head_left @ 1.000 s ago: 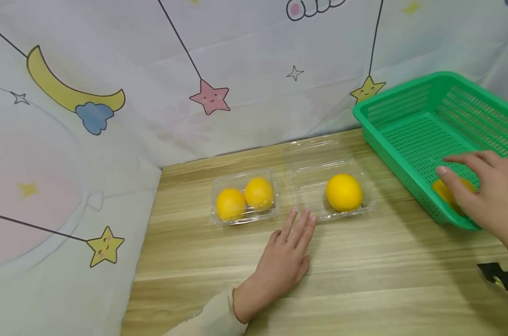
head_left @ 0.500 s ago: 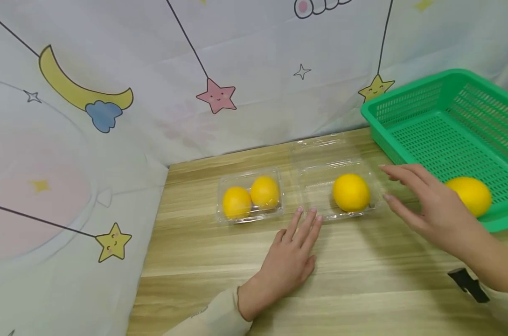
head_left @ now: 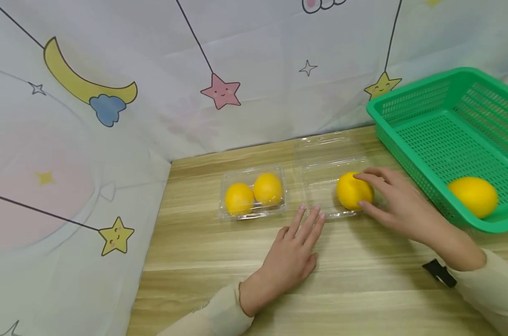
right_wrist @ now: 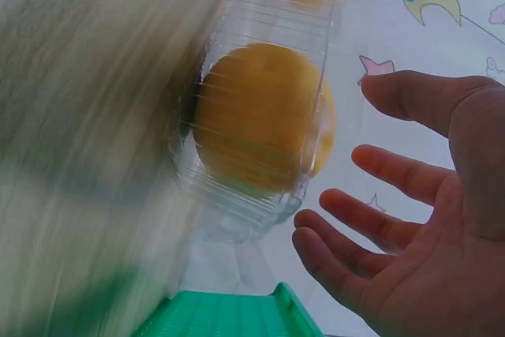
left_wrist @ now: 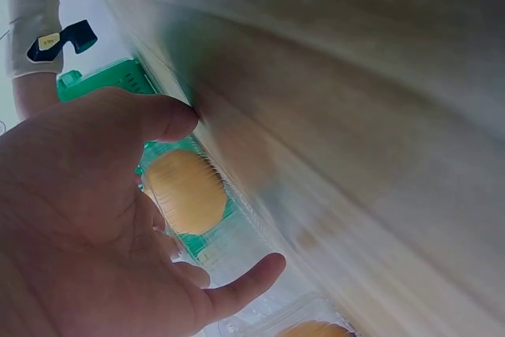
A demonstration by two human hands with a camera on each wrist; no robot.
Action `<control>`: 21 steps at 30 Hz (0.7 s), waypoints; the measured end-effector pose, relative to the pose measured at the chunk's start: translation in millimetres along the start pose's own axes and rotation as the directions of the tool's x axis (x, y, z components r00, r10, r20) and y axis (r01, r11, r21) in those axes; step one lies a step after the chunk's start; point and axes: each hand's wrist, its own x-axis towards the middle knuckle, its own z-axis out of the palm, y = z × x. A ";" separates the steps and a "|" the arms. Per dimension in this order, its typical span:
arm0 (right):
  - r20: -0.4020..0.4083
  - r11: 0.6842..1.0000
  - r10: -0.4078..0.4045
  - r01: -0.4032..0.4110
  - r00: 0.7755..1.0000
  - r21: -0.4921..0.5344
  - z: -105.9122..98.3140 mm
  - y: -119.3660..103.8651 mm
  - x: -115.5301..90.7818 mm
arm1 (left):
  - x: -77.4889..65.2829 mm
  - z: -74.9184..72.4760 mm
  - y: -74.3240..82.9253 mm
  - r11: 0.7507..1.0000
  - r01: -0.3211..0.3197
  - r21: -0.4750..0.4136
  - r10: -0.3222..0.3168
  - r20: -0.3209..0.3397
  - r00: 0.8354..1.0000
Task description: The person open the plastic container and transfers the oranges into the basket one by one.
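A yellow-orange fruit (head_left: pixel 349 190), round like an orange, sits in the right half of an uncovered clear plastic clamshell box (head_left: pixel 316 191). My right hand (head_left: pixel 398 205) hovers at its right side, thumb and fingers spread and bent around it. In the right wrist view a gap shows between those fingers (right_wrist: pixel 394 171) and the fruit. My left hand (head_left: pixel 289 254) lies on the table with fingers extended, its fingertips at the box's front edge. To the left stands a second clear box (head_left: pixel 254 212) with two such fruits (head_left: pixel 268 189) inside.
A green plastic basket (head_left: pixel 421 163) stands at the right, with one yellow-orange fruit (head_left: pixel 474 197) in its near corner. The wooden table (head_left: pixel 203 252) meets a patterned cloth (head_left: pixel 254 126) at its back and left. A black wrist mount (head_left: pixel 440 273) hangs by the right sleeve.
My right hand has left the fruit in the green basket and moved left to the fruit in the uncovered box. My left hand stays in place. The head view has shifted slightly.
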 end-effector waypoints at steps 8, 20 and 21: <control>0.059 0.999 0.038 -0.037 0.998 -0.020 7.1 -1.6 7.2 | -0.1 -0.1 -0.8 1.000 -0.013 -0.011 0.013 0.004 1.000; 0.157 0.998 0.045 -0.036 0.987 -0.054 10.4 -1.8 23.3 | 0.2 0.0 -1.7 1.000 -0.009 -0.010 0.009 -0.002 1.000; 0.165 0.998 0.046 -0.037 0.985 -0.054 10.4 -1.7 25.6 | 0.2 0.0 -1.8 1.000 -0.007 -0.009 0.007 0.000 1.000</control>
